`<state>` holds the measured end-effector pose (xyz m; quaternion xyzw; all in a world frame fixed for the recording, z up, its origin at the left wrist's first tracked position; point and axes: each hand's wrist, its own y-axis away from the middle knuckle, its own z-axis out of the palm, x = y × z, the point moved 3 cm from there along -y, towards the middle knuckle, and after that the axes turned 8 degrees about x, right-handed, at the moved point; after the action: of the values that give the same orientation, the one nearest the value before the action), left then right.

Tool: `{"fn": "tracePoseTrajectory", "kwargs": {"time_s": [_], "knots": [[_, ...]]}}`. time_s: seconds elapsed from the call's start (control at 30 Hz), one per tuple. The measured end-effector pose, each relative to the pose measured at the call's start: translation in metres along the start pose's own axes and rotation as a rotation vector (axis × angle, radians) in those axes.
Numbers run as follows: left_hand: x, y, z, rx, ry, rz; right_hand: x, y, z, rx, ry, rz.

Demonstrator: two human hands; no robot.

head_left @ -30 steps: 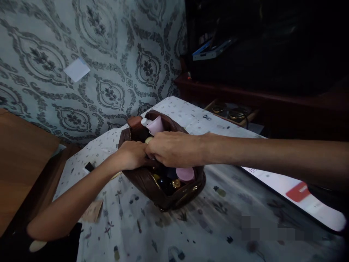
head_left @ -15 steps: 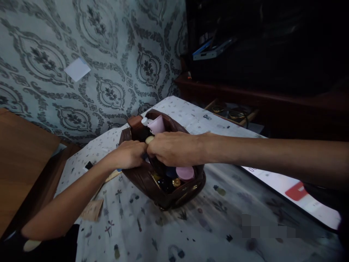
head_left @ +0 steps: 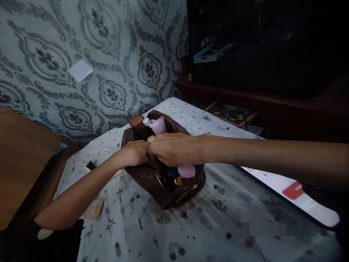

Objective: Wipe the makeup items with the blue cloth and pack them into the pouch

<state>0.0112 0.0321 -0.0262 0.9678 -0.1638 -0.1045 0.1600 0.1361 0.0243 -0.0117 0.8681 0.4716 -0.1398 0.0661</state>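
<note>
A brown leather bag (head_left: pixel 141 183) stands unzipped on the printed tablecloth (head_left: pixel 152 233). My left hand (head_left: pixel 136 152) reaches into its near left side with the fingers curled. My right hand (head_left: pixel 176 148) crosses over the opening, closed, its fingertips meeting those of my left hand. What the fingers grip is hidden inside the bag. At the back of the bag a pale pink tube (head_left: pixel 158 126) sticks up beside a white cap (head_left: pixel 146 122). A cream rounded thing (head_left: pixel 151 139) shows by my fingers. Toward the front lie a pink round item (head_left: pixel 187 172) and a gold cap (head_left: pixel 178 181).
On the right lies a large lit screen (head_left: pixel 313 203) with a red patch. Left of the bag are a black-capped item (head_left: pixel 89 166) and a brown paper piece (head_left: pixel 94 209). An open drawer (head_left: pixel 251 118) juts out behind. A wooden panel (head_left: pixel 24 163) stands at left.
The view has shifted slightly. My left forearm has moved a little up and right, while both hands stay together at the bag's opening. The bag's contents look much the same.
</note>
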Motion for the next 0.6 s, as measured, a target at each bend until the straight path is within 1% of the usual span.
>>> {"fn": "tracePoseTrajectory", "kwargs": {"time_s": [0.1,0.13,0.2,0.27,0.37,0.47,0.6], "knots": [[0.003,0.004,-0.004,-0.032,-0.02,-0.088,-0.001,0.0,-0.005,0.134,-0.072,-0.057],[0.005,0.005,-0.005,-0.028,-0.026,-0.097,-0.001,0.001,-0.007,0.183,-0.113,-0.076],[0.006,0.006,-0.006,-0.012,-0.039,-0.09,-0.001,0.003,-0.013,0.285,-0.206,-0.084],[0.007,0.006,-0.007,0.012,-0.044,-0.058,-0.001,0.007,-0.02,0.393,-0.286,-0.064],[0.005,0.005,-0.004,-0.014,-0.047,-0.042,-0.002,0.014,-0.028,0.515,-0.351,-0.03],[0.002,0.005,-0.002,-0.034,-0.039,-0.022,-0.002,0.021,-0.031,0.539,-0.367,-0.002],[-0.001,0.005,0.001,-0.014,-0.049,0.019,0.0,0.028,-0.028,0.497,-0.353,0.023]]}}
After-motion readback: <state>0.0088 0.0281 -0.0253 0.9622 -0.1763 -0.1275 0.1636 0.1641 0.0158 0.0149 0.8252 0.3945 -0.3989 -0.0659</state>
